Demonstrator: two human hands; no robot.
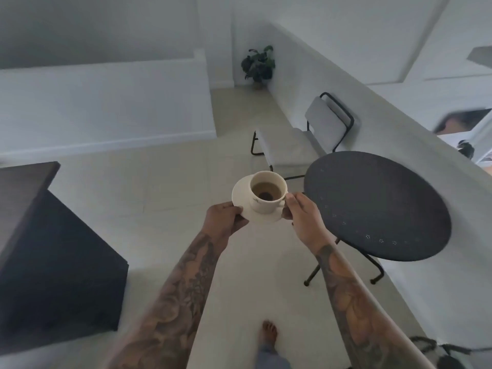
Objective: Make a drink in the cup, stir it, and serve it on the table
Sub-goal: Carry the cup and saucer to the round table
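Observation:
A cream cup [267, 193] holding a brownish drink stands on a cream saucer [241, 193], both carried in the air above the floor. My left hand [223, 218] grips the saucer's near left rim. My right hand [303, 213] holds the right side, thumb by the cup's handle and fingers under the saucer. The round black table [378, 206] stands just to the right of the cup, its top bare.
A grey chair [306, 137] with a black frame stands behind the table against the white wall. A dark cabinet [50, 249] fills the left side. A potted plant [258, 65] sits in the far corner. My bare foot [269, 334] is on the pale tiled floor.

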